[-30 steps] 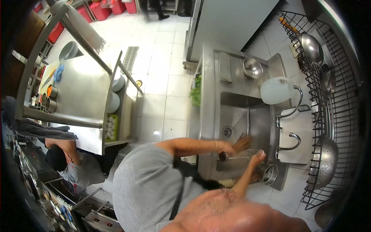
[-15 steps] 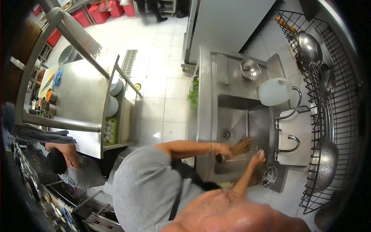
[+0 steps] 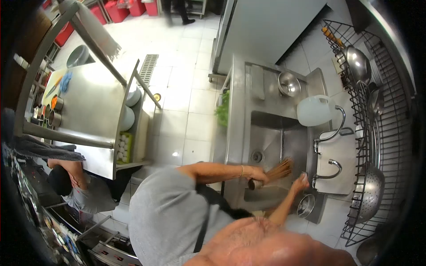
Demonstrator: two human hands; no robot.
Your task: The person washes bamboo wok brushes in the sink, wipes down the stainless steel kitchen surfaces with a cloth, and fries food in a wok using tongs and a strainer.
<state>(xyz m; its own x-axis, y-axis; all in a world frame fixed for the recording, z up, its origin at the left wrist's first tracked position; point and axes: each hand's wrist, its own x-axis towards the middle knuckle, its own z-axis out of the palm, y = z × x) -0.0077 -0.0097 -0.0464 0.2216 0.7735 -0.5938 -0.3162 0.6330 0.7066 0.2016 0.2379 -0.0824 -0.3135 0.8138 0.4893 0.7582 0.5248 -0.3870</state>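
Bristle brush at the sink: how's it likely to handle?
Likely light: the left hand alone holds the brush. Bristles probably springy, being thin strands that stand out straight. It might roll if set down, since its butt end looks round.

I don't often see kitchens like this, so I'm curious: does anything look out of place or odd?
Nothing looks plainly spilled or broken. One slight oddity: leafy greens stick out past the edge of the sink counter, seemingly not fully tucked in. The brush in the left hand looks ordinary.
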